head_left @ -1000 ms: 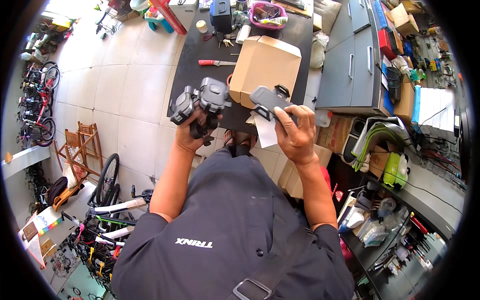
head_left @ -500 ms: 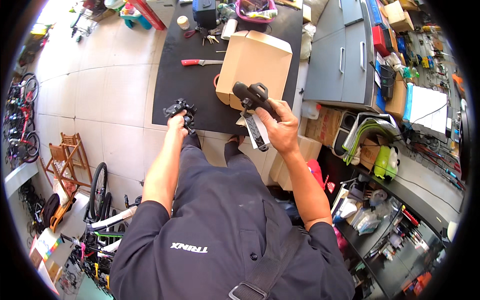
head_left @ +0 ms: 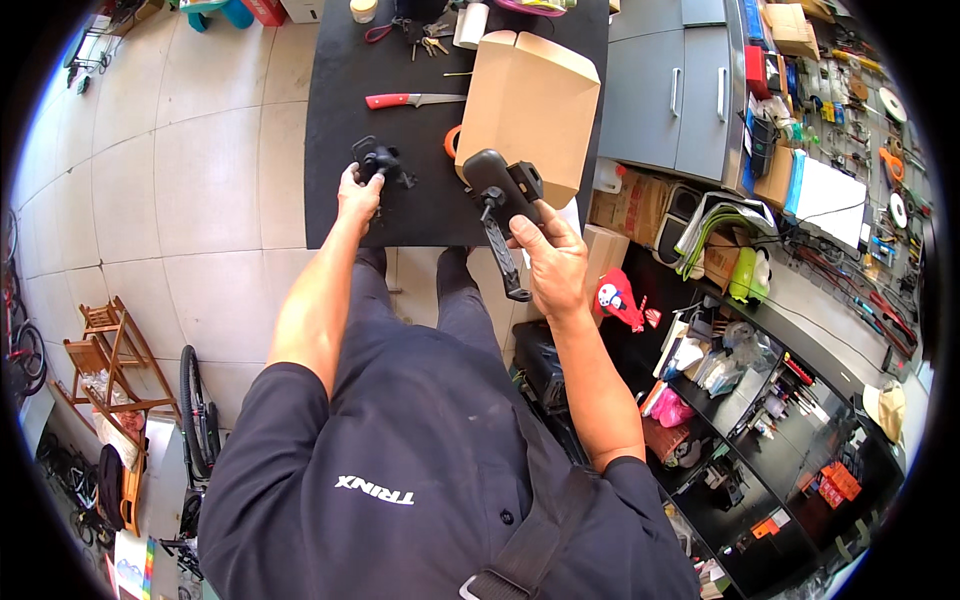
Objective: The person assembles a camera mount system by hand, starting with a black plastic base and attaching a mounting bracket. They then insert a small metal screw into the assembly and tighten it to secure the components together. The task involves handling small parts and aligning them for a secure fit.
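Note:
My left hand (head_left: 358, 198) is closed on a black phone mount (head_left: 374, 156) with a clamp and jointed parts, held over the near left part of the black table (head_left: 335, 205). In my right hand (head_left: 555, 262) is a second black phone holder (head_left: 488, 172), its flat oval face turned up. A ridged black arm hangs from this holder toward the table's front edge. The fingers hide part of each mount. Just beyond the right hand lies an open cardboard box (head_left: 530, 100), partly behind the holder.
A red-handled knife (head_left: 388, 101) and an orange ring (head_left: 451, 142) lie left of the box. Keys (head_left: 432, 46) and a white roll (head_left: 471, 25) are farther back. Grey cabinets (head_left: 650, 100) stand at right, black shelves (head_left: 745, 480) lower right, a wooden folding chair (head_left: 125, 350) at left.
My left hand has moved forward over the table with its mount. The right-hand holder has turned, showing more of its flat face. The whole view has shifted.

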`<state>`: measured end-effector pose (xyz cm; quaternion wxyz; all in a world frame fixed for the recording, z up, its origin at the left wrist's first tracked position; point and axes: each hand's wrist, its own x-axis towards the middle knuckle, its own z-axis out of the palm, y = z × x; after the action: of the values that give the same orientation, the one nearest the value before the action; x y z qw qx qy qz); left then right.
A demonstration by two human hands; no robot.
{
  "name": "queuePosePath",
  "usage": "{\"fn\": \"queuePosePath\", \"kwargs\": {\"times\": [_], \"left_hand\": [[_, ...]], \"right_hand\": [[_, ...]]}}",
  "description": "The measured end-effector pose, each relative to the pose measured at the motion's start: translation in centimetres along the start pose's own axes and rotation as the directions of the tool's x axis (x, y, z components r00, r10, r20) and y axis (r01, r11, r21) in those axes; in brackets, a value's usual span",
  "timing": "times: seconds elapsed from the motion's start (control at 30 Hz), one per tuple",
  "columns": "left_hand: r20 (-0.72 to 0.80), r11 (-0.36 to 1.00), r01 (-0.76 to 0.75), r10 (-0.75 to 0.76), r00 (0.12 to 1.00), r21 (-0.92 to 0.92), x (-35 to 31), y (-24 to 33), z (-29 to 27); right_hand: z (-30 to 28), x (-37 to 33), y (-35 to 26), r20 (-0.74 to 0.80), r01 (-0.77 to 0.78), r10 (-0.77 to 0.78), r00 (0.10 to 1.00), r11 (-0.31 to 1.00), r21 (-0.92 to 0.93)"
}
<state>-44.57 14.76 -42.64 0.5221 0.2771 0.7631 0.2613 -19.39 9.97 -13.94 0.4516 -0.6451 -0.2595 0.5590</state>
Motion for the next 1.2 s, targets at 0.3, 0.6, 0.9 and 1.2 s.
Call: {"fn": "queuePosePath", "kwargs": {"times": [0.3, 0.6, 0.9, 1.2], "left_hand": [[0.447, 0.765, 0.036, 0.337, 0.829, -0.643, -15.4, 14.2, -4.4], [0.419, 0.676, 0.111, 0.312, 0.853, -0.729, -19.9, 15.6, -5.4], [0.254, 0.687, -0.279, 0.567, 0.784, -0.671, -24.3, 14.1, -3.3], [0.359, 0.787, -0.158, 0.438, 0.824, -0.597, -26.7, 14.1, -2.7]], "right_hand": [[5.1, -0.4, 0.9, 0.030, 0.355, -0.382, 0.924, 0.824, -0.442], [4.8, -0.8, -0.3, 0.475, 0.718, -0.538, 0.696, 0.523, -0.460], [0.9, -3.0, -3.7, 0.468, -0.003, 0.047, 0.882, 0.996, -0.094], [-1.3, -3.6, -6.5, 0.597, 0.070, 0.094, 0.797, 0.967, -0.246]]}}
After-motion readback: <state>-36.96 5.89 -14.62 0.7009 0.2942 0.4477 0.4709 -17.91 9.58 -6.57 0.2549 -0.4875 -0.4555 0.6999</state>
